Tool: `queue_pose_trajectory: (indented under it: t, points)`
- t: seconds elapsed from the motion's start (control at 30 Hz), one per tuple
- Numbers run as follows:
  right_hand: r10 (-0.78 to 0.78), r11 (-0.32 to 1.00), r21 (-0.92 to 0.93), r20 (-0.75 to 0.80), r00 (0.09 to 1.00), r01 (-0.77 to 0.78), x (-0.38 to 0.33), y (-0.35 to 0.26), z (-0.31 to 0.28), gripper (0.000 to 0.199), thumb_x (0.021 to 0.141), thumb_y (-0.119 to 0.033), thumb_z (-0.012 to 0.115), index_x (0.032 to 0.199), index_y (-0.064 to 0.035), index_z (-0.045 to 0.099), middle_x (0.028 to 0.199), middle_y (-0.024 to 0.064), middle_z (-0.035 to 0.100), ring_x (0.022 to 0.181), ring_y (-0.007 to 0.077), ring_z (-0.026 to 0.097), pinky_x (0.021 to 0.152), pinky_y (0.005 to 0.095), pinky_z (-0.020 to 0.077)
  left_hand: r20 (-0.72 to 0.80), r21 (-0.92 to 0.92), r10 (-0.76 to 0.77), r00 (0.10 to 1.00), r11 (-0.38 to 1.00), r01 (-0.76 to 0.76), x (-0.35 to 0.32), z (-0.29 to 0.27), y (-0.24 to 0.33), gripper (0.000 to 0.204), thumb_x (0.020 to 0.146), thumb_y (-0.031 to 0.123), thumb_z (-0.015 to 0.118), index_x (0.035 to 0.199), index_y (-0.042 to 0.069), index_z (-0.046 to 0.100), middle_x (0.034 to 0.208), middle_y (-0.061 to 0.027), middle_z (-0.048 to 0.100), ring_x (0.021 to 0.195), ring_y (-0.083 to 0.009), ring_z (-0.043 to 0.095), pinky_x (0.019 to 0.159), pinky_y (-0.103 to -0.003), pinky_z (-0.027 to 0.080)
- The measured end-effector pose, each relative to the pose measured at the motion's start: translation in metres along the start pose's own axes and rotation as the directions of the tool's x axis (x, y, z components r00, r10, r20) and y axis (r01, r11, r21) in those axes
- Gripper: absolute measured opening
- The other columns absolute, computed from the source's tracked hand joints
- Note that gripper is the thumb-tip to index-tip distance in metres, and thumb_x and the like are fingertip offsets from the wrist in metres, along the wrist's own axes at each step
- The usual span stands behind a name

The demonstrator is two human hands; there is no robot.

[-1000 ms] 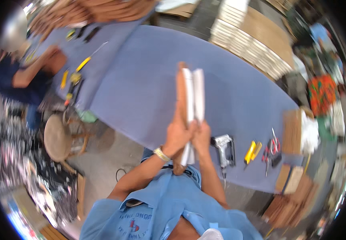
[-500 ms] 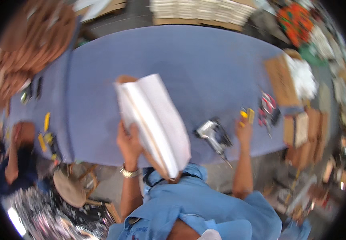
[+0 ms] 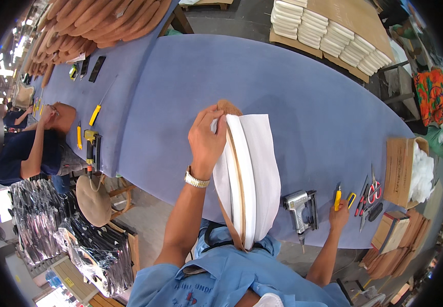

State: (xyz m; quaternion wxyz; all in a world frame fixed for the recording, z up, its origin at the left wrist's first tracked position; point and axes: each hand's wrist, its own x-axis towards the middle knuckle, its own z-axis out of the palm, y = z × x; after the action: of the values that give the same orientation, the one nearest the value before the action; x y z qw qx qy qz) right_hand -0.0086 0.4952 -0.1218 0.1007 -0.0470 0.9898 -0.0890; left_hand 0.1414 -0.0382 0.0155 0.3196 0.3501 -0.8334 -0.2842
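My left hand [image 3: 207,137] pinches the far end of a long, curved upholstery pad [image 3: 247,179]. White padding, a brown edge and a loose white fabric flap show on it. The pad stands on edge, its near end against my waist. At the table's right side my right hand [image 3: 339,215] is closed on a yellow utility knife [image 3: 338,198]. A second yellow knife [image 3: 351,199] is right beside those fingers. Between the pad and that hand lies a silver and black staple gun [image 3: 300,209].
Red-handled scissors [image 3: 374,191] and other hand tools lie right of the knives, near a cardboard box [image 3: 398,174] of white stuffing. At left, a co-worker [image 3: 27,153] handles a brown piece by another staple gun [image 3: 93,148]. Brown pads [image 3: 109,20] are piled at far left; a round stool [image 3: 93,200] stands below.
The view has swung, so the table and its tools appear shifted. My left hand has moved up the pad to its far end. My right hand stays by the yellow knives.
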Motion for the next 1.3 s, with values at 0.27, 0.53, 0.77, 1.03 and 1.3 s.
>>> queue_pose_trajectory:
  t: [0.27,0.53,0.77,1.03,1.3]
  points:
    - [-0.263,0.311,0.95,0.089,0.961,-0.003,0.01,-0.212,-0.093,0.042,0.105,-0.008,0.049,0.147,-0.0073,0.049,0.099,0.0187,0.074,0.084,0.0209,0.072,0.073,0.0336,0.0579,0.026,-0.222,-0.169,0.985,0.96,0.171,-0.007,0.005,-0.018,0.009,0.093,0.002,0.071,0.102,0.001,0.07,0.123,-0.0129,0.077,0.077,-0.0027,0.063,0.064,-0.021,0.048]
    - [-0.737,-0.328,0.93,-0.142,0.66,-0.166,0.008,-0.381,-0.095,0.065,0.098,-0.043,0.072,0.14,0.0007,0.049,0.1,0.0203,0.072,0.085,0.0281,0.069,0.079,0.0423,0.0566,0.094,-0.1,-0.036,0.995,0.994,0.045,0.009,-0.011,-0.006,0.017,0.091,0.002,0.074,0.108,0.002,0.073,0.119,-0.0154,0.076,0.106,-0.0327,0.074,0.087,-0.037,0.059]
    - [-0.643,0.025,0.883,-0.345,0.684,0.469,-0.021,-0.433,-0.078,0.05,0.086,-0.032,0.089,0.115,-0.0002,0.064,0.098,0.0056,0.068,0.079,0.0103,0.062,0.072,0.0242,0.0504,0.054,-0.18,-0.112,0.992,0.976,0.12,0.005,-0.006,-0.01,0.009,0.091,-0.001,0.074,0.099,0.0,0.07,0.12,-0.0164,0.076,0.103,-0.0306,0.075,0.085,-0.035,0.058]
    - [-0.773,0.223,0.718,-0.281,0.569,0.659,-0.03,-0.45,-0.077,0.036,0.095,-0.01,0.069,0.127,0.005,0.068,0.111,0.0177,0.076,0.091,0.0188,0.074,0.081,0.0283,0.0582,0.044,-0.23,-0.119,0.992,0.965,0.126,0.001,-0.004,-0.017,0.009,0.089,-0.005,0.072,0.096,-0.001,0.066,0.12,-0.0166,0.075,0.096,-0.0295,0.075,0.081,-0.034,0.058]
    - [-0.823,0.224,0.633,-0.284,0.492,0.741,-0.027,-0.459,-0.081,0.036,0.088,-0.005,0.071,0.124,0.0027,0.07,0.102,0.0184,0.076,0.082,0.0227,0.074,0.074,0.03,0.0569,0.038,-0.248,-0.098,0.994,0.963,0.105,0.002,-0.005,-0.021,0.01,0.089,-0.006,0.072,0.095,-0.002,0.065,0.119,-0.019,0.075,0.098,-0.0309,0.075,0.082,-0.035,0.058]
